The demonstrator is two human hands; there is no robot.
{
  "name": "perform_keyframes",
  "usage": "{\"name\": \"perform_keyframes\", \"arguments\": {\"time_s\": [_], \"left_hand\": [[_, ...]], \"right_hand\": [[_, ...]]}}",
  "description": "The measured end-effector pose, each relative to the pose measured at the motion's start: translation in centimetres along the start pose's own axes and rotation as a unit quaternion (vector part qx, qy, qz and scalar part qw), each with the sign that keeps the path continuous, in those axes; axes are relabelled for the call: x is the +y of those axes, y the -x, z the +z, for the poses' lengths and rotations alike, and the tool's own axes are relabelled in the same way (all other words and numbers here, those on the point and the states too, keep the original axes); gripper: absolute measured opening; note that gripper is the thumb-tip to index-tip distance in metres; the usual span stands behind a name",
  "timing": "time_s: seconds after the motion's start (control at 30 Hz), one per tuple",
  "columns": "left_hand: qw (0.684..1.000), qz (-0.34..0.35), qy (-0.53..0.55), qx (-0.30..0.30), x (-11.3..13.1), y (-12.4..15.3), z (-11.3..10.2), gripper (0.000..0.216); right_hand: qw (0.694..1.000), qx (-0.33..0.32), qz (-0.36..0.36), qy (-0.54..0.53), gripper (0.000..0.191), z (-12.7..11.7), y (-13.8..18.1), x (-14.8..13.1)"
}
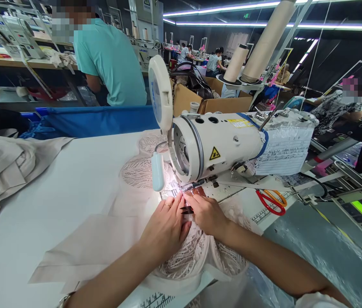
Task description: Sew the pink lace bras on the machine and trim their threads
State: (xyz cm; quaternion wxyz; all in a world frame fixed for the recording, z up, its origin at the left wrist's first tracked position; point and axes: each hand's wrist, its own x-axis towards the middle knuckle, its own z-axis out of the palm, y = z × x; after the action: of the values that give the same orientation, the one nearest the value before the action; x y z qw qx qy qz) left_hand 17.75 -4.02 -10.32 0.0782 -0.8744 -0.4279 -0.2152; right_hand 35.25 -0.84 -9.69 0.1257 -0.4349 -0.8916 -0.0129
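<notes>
Pressing lace fabric (197, 252) flat under sewing machine (219, 143) needle | left hand (164, 229), right hand (205, 214) fingers together, touching | red scissors (269, 202) right | bare table (55, 192) left

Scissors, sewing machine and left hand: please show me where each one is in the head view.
scissors (271, 202), head view, on the red handle loops.
sewing machine (222, 143), head view, on the white body of its head.
left hand (164, 226), head view, on the back of the hand.
</notes>
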Motion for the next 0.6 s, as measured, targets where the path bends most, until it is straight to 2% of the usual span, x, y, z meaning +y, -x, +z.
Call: {"name": "perform_keyframes", "arguments": {"time_s": [0.1,0.23,0.47,0.6], "left_hand": [[1.0,-0.002,0.01,0.004,0.01,0.05,0.07,0.044],[1.0,0.007,0.0,-0.002,0.03,0.02,-0.06,0.039],[1.0,0.002,0.002,-0.007,-0.22,0.07,-0.08,0.048],[1.0,-0.009,0.007,0.008,-0.24,0.3,0.11,0.051]], "right_hand": [[0.999,-0.031,0.023,-0.005,0.045,-0.3,-0.25,-0.14],[0.999,-0.04,0.035,-0.006,0.043,-0.54,-0.42,-0.23],[0.999,-0.035,0.033,0.002,0.036,-0.62,-0.26,-0.26],[0.998,-0.043,0.041,-0.001,0.044,-0.82,-0.31,-0.29]]}}
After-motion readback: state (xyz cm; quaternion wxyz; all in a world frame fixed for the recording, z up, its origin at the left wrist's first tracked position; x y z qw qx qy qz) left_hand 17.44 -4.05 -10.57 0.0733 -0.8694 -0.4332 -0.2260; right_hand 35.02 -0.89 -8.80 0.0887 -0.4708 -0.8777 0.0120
